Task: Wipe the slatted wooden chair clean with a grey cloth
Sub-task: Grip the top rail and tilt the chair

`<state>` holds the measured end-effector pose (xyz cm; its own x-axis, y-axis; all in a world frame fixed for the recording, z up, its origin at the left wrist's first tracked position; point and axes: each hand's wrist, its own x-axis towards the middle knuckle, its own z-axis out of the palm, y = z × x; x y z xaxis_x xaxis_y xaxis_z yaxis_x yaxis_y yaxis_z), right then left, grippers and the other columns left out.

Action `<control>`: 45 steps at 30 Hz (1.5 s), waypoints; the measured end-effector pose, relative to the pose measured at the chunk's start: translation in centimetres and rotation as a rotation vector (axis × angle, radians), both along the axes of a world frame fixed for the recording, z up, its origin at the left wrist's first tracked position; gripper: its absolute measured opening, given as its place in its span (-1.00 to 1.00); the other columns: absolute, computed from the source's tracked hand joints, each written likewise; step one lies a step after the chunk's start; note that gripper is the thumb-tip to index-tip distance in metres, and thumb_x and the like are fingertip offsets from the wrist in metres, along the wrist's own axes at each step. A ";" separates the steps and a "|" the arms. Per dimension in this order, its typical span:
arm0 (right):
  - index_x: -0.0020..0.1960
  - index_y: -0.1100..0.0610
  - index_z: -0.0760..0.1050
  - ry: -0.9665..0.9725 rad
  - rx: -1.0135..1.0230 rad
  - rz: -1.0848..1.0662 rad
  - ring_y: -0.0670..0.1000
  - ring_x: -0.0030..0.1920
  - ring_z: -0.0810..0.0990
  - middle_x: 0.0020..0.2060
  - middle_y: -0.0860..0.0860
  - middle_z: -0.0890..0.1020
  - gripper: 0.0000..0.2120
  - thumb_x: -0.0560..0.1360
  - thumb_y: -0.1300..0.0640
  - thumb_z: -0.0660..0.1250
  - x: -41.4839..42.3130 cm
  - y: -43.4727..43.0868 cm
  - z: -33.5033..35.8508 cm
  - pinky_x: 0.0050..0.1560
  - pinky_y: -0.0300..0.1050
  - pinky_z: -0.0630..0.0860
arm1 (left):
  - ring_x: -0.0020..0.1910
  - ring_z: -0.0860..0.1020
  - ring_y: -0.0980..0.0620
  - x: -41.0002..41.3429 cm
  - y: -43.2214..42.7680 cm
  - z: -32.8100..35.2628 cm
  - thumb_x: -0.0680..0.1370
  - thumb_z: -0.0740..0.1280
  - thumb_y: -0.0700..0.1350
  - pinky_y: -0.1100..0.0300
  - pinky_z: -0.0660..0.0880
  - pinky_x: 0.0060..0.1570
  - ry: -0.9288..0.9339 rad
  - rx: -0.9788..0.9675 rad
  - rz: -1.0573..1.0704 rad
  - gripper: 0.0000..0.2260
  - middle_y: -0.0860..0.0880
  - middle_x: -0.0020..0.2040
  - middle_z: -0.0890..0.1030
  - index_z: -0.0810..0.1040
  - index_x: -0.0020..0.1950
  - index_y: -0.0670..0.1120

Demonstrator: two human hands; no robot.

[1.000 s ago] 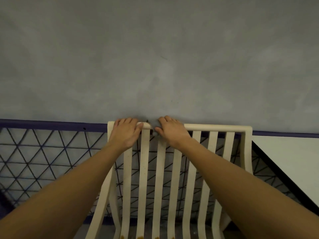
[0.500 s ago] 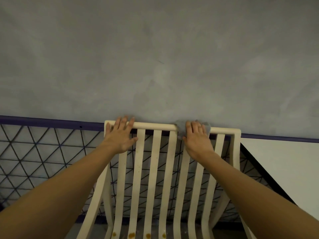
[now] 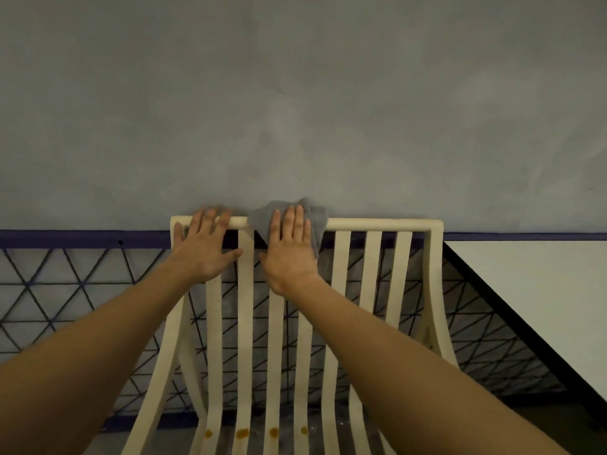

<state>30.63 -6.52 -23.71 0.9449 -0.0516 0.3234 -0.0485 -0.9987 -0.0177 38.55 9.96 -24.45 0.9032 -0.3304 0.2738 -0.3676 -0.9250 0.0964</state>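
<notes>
My right hand (image 3: 289, 249) lies flat on the cloth (image 3: 317, 216), fingers straight and close together, pressing it onto the top rail (image 3: 377, 224) of the chair (image 3: 433, 290), a little left of the rail's middle. The cloth is bunched over the rail and hangs down beside my palm. My left hand (image 3: 205, 246) is flat too and holds nothing, its fingers laid over the rail near the left corner to brace the chair. The chair's back faces a grey wall (image 3: 295, 93); I can't tell whether they touch. I judge I'm on the rail, early in the job, with the slats (image 3: 372, 274) and seat yet to do. To do this well I should press evenly through the whole palm and draw the cloth along the rail in one long stroke toward the right corner. I should also wrap it over the back edge, since a flat hand probably cleans only the top face. The left hand should bear down so the chair doesn't rock. The cloth sits loose under my palm and could slip through a gap, so curling my fingers round it may help. Lower down, brownish spots (image 3: 242, 432) on the slats will likely need firmer rubbing.
</notes>
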 end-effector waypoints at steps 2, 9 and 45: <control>0.53 0.27 -0.31 -0.011 -0.017 0.058 0.28 0.50 -0.34 0.49 0.34 -0.26 -0.30 0.63 -0.03 0.01 0.8 1.1 -0.1 0.51 0.18 -0.27 | 0.56 -0.21 -0.01 0.2 0.0 0.1 0.56 0.14 0.29 -0.22 -0.14 0.47 -0.011 -0.028 -0.008 -0.28 0.05 0.60 -0.16 -0.16 0.58 0.12; 0.56 0.17 -0.27 -0.065 -0.179 0.220 0.17 0.53 -0.28 0.54 0.21 -0.21 -0.27 0.62 -0.11 0.05 1.1 -1.9 -1.1 0.53 0.08 -0.26 | 0.56 -0.19 -0.01 0.1 -0.3 0.3 0.58 0.15 0.23 -0.19 -0.14 0.47 0.004 -0.051 -0.014 -0.31 0.03 0.60 -0.11 -0.10 0.58 0.06; 0.31 0.19 0.34 0.013 0.036 -0.269 0.22 0.30 0.35 0.27 0.21 0.42 -0.38 0.59 -0.28 -0.11 -4.1 -22.0 2.9 0.39 0.12 0.20 | 0.53 -0.02 -0.06 -0.4 -0.7 0.7 0.60 0.13 0.21 -0.34 0.00 0.41 -0.069 -0.029 0.028 -0.43 -0.04 0.55 0.09 0.05 0.54 0.05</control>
<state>26.57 -28.53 -20.83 0.8995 -0.3130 0.3047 -0.3129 -0.9484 -0.0507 38.13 9.24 -23.74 0.8907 -0.2967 0.3445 -0.3486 -0.9320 0.0988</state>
